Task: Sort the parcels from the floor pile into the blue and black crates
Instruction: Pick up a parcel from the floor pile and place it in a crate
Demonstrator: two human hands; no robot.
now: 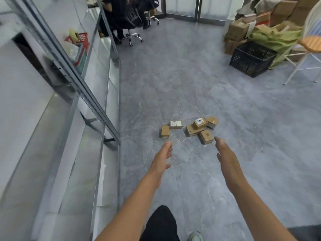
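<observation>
L hand [164, 154] & R hand [224, 152] wide open, empty, near parcels [200, 122]; black crate [248, 65] well apart.

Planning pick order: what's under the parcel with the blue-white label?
The labelled parcel rests on a flatter brown parcel lying on the floor. The flat one's covered far end is hidden.

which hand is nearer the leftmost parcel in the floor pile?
Left. The left hand is just short of the leftmost parcel, close but not touching. The right hand is well off to the parcel's right, also empty.
</observation>
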